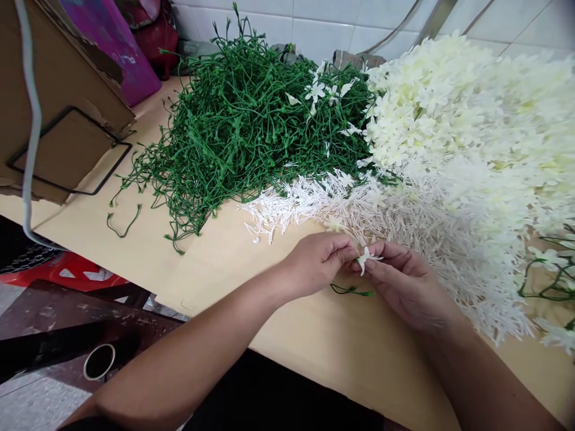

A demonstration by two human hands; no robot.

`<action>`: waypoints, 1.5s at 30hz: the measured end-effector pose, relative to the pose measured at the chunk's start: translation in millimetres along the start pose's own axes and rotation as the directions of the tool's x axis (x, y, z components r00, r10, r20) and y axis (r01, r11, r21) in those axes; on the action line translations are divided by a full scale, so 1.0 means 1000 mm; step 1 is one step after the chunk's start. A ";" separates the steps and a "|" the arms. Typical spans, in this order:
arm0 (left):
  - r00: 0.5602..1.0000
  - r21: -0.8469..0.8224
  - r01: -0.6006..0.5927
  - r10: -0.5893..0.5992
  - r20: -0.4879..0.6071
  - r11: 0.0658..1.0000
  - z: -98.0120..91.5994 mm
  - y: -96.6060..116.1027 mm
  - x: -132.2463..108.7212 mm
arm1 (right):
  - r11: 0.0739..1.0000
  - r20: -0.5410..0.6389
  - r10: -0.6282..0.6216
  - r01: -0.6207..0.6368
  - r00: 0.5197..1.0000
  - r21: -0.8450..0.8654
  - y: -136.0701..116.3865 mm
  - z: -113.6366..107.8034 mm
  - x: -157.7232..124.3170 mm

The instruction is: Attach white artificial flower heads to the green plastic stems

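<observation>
Both hands meet over the near part of the table. Thumb and fingertips of my left hand (318,260) pinch a green plastic stem (351,291), whose lower tips hang below the fingers. At its end sits a small white artificial flower (364,260), held between the two hands. My right hand (406,281) is closed on the flower from the other side, and thin white strands stick out by its fingertips. Just beyond the hands lies a heap of white stamen pieces (417,209). Behind it are a tangled pile of green stems (251,120) and a large mound of white flower heads (467,108).
A cardboard box (67,120) with a black wire frame (112,167) and a grey cable (31,120) stands at the left. At the right edge lie several flowers on stems (550,275). A white tiled wall (323,36) closes off the back.
</observation>
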State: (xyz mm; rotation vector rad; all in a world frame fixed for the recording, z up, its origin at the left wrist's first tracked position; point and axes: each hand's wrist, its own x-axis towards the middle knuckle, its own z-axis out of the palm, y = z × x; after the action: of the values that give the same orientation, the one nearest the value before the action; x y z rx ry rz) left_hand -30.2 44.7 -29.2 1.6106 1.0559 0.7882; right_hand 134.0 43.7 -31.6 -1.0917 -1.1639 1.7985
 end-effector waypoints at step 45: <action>0.999 0.077 0.006 -0.003 -0.036 0.997 0.002 -0.001 -0.002 | 0.997 -0.032 -0.048 0.050 0.998 0.065 0.005 0.007 0.003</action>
State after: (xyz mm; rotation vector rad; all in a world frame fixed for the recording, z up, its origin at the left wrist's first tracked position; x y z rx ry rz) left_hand -29.9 42.9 -31.1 1.6644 1.1270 0.7838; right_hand 126.1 42.1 -35.7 -1.0399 -1.0971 1.7641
